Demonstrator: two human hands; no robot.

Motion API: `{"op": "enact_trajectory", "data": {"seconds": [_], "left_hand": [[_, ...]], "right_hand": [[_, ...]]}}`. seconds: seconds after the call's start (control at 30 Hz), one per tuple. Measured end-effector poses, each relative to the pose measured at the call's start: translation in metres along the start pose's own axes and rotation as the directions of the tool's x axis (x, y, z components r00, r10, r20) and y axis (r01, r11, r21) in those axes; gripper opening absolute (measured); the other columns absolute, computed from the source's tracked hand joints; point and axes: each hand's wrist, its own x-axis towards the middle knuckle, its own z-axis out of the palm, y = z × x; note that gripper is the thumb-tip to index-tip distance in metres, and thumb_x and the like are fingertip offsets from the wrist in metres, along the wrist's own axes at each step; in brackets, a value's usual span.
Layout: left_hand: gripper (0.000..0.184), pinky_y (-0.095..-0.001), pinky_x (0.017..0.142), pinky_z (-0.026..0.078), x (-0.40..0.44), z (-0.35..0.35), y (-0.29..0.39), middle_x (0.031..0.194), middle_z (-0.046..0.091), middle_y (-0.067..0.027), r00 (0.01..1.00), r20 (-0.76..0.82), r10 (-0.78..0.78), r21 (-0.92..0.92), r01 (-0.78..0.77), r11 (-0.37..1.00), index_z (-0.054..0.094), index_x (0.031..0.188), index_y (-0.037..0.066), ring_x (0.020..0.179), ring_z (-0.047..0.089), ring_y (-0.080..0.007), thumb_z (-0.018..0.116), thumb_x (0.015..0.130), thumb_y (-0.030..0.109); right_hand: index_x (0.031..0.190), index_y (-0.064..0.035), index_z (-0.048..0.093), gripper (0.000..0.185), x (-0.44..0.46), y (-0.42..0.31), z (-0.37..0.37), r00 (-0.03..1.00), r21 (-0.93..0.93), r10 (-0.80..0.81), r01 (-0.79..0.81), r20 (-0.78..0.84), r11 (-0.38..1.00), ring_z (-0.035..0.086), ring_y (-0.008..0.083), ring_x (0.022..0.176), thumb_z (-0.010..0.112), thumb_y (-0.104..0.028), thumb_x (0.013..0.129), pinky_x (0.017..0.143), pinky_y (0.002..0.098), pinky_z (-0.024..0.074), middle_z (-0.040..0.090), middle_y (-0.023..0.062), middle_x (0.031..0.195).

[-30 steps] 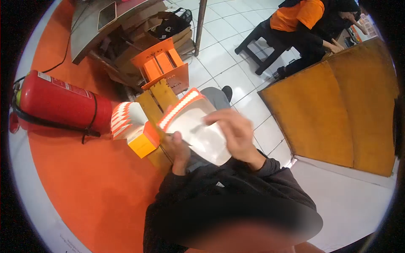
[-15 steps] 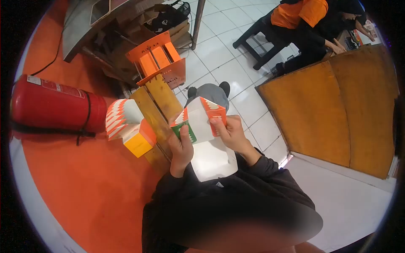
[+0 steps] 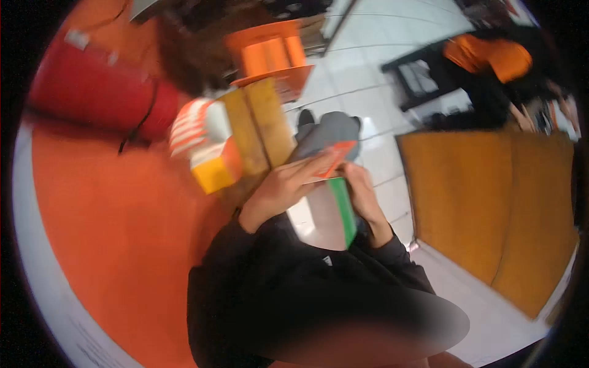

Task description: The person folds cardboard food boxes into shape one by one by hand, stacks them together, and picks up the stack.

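A partly folded paper box (image 3: 322, 214), white inside with a green side and an orange printed flap, is between my hands above my lap. My left hand (image 3: 285, 187) grips its upper left part, with the fingers laid along the orange flap. At the upper right edge, my right hand (image 3: 362, 190) holds the box near the green side, its fingers bent and slightly blurred. To the left, a stack of orange-and-white striped cartons (image 3: 190, 129) and a yellow-orange box (image 3: 215, 168) rest beside a wooden bench (image 3: 261, 122).
A red fire extinguisher (image 3: 110, 92) lies at the left. Orange cartons (image 3: 273, 55) stand beyond the bench. At the right is a brown wooden panel (image 3: 485, 202). Another person in an orange and black top (image 3: 491, 58) sits at the upper right, by a dark stool (image 3: 417, 80).
The box has turned, so its green side now faces right. My left hand has moved across its upper edge onto the orange flap. The whole view has shifted and blurred.
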Motion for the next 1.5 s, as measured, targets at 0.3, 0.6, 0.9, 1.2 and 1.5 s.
{"op": "enact_trajectory", "data": {"seconds": [0.3,0.6,0.9,1.2,1.5], "left_hand": [[0.028,-0.0393,0.089,0.05,-0.037,0.016,-0.008,0.114,0.063,-0.0205,0.829,-0.555,-0.062,-0.256,-0.099,0.961,0.059,0.117,-0.001,0.104,0.062,-0.0254,0.056,0.09,0.003],[0.048,-0.0387,0.098,0.041,-0.165,-0.021,-0.08,0.119,0.053,-0.0153,0.342,-0.725,-0.598,-0.687,-0.296,0.664,0.04,0.131,0.0,0.11,0.054,-0.0266,0.044,0.099,0.035],[0.046,-0.0467,0.091,0.041,-0.183,-0.022,-0.139,0.123,0.048,-0.0251,0.299,-0.86,-0.413,0.031,0.839,0.543,0.041,0.125,-0.001,0.107,0.051,-0.0383,0.053,0.096,0.032],[0.085,-0.0532,0.095,0.041,-0.111,-0.043,-0.133,0.142,0.032,-0.023,0.413,-0.864,-0.289,0.26,0.856,0.446,0.031,0.143,0.006,0.125,0.037,-0.0447,0.067,0.078,0.048],[0.079,-0.0519,0.091,0.042,-0.11,-0.05,-0.143,0.135,0.037,-0.0181,0.438,-0.833,-0.338,0.237,0.835,0.497,0.036,0.142,0.015,0.119,0.04,-0.0421,0.07,0.076,0.044]], "right_hand": [[0.121,0.0043,0.047,0.037,0.045,0.069,0.013,0.998,0.205,0.055,-0.06,0.029,0.977,0.066,0.0235,0.092,0.063,-0.001,0.087,0.08,0.0293,0.0549,0.066,0.0129,0.104],[0.108,0.0022,0.06,0.024,0.08,0.042,0.061,0.93,-0.543,-0.237,0.358,0.282,0.759,0.069,0.0257,0.086,0.066,-0.002,0.085,0.069,0.0302,0.0554,0.068,0.0152,0.101],[0.109,-0.0081,0.054,0.028,0.154,0.112,0.168,0.528,-0.542,-0.336,0.838,0.78,0.061,0.064,0.0345,0.085,0.055,-0.004,0.081,0.066,0.0405,0.0531,0.062,0.015,0.104],[0.106,-0.0026,0.053,0.026,0.196,0.113,0.178,0.893,-0.732,-0.269,0.449,0.36,0.512,0.066,0.034,0.07,0.066,-0.011,0.085,0.06,0.0415,0.0509,0.065,0.019,0.079],[0.121,0.013,0.048,0.076,0.239,0.198,0.148,0.963,-0.391,0.211,-0.132,0.167,0.911,0.06,0.0258,0.105,0.079,-0.039,0.075,0.087,0.0349,0.0492,0.06,0.022,0.114]]}}
